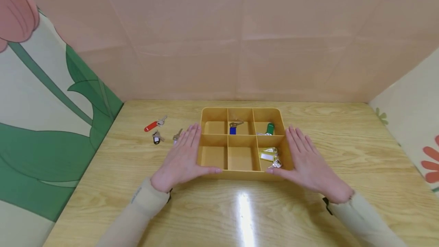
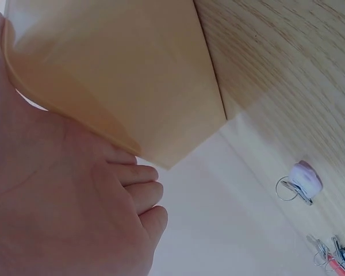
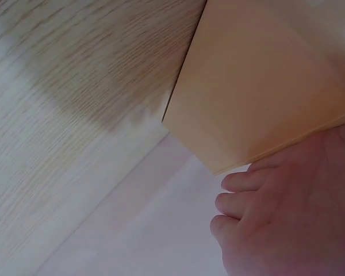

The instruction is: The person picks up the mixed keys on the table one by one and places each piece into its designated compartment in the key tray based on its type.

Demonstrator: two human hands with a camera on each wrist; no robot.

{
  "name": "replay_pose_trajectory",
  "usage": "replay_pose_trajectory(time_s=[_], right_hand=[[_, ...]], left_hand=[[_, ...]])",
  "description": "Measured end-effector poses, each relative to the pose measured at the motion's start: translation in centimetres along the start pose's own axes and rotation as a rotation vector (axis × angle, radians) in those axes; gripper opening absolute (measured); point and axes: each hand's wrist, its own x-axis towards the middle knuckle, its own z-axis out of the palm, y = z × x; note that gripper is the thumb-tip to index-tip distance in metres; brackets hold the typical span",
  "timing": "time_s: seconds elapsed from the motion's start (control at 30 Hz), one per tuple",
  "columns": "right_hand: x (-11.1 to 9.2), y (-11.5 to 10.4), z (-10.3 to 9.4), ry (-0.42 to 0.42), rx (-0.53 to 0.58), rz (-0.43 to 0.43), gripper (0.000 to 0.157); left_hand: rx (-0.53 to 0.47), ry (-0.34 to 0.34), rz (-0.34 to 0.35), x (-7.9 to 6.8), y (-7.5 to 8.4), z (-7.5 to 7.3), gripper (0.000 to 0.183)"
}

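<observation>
A tan divided box (image 1: 240, 175) with several compartments sits on the wooden table. My left hand (image 1: 181, 157) lies along its left side, fingers straight, thumb at the front rim. Against the right side rests my right hand (image 1: 308, 165), also straight-fingered, its thumb near the front right corner. A key with a blue tag (image 1: 233, 130) is in the back middle compartment. Back right holds a green key tag (image 1: 270, 128); front right holds yellow key tags (image 1: 267, 156) with keys. The back left, front left and front middle compartments show bare floors.
Left of the box lie a red-tagged key (image 1: 151, 126) and a black-tagged key (image 1: 156, 138). Closer to my left hand is a key with a pale purple tag (image 2: 306, 179). A pink wall covering (image 1: 236, 68) stands behind the table, with patterned side panels.
</observation>
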Motion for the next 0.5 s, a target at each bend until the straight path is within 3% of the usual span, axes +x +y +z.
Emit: replay_pose_trajectory(time_s=[0.2, 0.5], right_hand=[[0.1, -0.1, -0.1, -0.024, 0.002, 0.009, 0.121], [0.0, 0.0, -0.2, -0.028, 0.009, -0.008, 0.121]], left_hand=[[0.007, -0.011, 0.012, 0.0, -0.2, -0.8, 0.135], [-0.023, 0.069, 0.023, 0.2, -1.5, -2.1, 0.125]])
